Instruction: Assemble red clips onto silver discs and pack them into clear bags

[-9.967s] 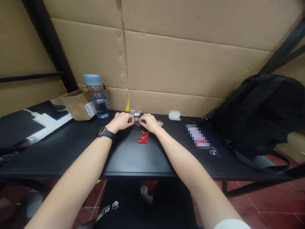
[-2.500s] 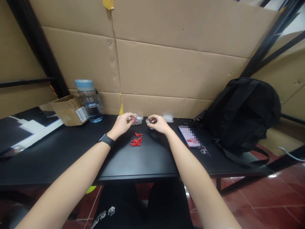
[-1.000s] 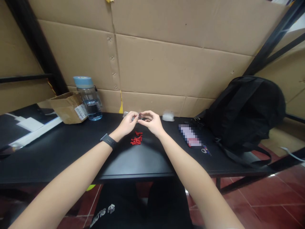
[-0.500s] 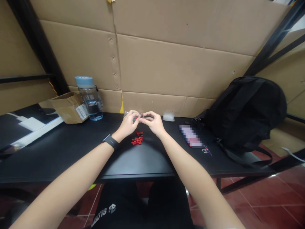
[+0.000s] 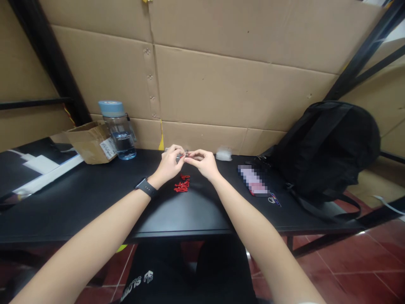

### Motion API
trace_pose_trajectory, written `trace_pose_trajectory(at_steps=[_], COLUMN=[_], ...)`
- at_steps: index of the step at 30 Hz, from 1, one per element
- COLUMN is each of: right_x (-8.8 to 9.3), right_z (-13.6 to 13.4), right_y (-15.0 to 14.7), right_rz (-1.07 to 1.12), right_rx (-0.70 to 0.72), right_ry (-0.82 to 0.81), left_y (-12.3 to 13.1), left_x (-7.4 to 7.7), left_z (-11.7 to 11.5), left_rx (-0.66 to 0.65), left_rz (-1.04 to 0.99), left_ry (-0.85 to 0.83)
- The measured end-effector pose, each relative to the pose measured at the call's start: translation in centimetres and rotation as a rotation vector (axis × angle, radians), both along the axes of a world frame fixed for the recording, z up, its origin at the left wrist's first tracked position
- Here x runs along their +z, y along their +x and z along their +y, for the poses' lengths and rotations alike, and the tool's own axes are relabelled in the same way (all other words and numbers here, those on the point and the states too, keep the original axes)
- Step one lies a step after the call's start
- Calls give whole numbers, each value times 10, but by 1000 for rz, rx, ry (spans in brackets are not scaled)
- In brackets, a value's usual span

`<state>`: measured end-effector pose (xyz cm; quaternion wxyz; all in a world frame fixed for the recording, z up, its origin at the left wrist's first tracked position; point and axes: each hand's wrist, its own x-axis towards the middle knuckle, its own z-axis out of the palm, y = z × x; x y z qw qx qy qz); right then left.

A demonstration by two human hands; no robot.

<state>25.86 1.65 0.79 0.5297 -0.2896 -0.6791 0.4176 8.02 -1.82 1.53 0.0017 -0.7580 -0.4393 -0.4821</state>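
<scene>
Over the far middle of the black table, my left hand [image 5: 172, 161] and my right hand [image 5: 203, 163] meet at the fingertips. Both are closed in a pinch around something small that I cannot make out; a little dark and reddish shows between them. Just in front of my hands, a small pile of red cord loops [image 5: 182, 185] lies on the table. Part of a clear or greyish object shows behind my left fingers, mostly hidden. A dark watch is on my left wrist.
At the left stand a water bottle [image 5: 119, 131] and an open cardboard box [image 5: 93, 143], beside a white power strip [image 5: 49, 177]. A clear plastic bag [image 5: 224, 153] lies right of my hands. Farther right are a blurred-out phone-like item [image 5: 254, 180] and a black backpack [image 5: 329, 156].
My fingers have shifted very slightly where they meet. The red loops and everything else on the table stay in place.
</scene>
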Motion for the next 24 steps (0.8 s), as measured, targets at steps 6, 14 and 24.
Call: trace_pose_trajectory(at_steps=[6, 14, 24], right_x=[-1, 2, 7], right_z=[2, 3, 7], right_y=[1, 6, 13], right_rz=[-12, -51, -336], right_rx=[18, 170, -33], right_ry=[-75, -157, 202], left_y=[3, 0, -10], left_x=[1, 9, 10], left_z=[-3, -7, -4], left_rx=[62, 46, -63], left_rz=[101, 70, 177], left_ry=[70, 40, -103])
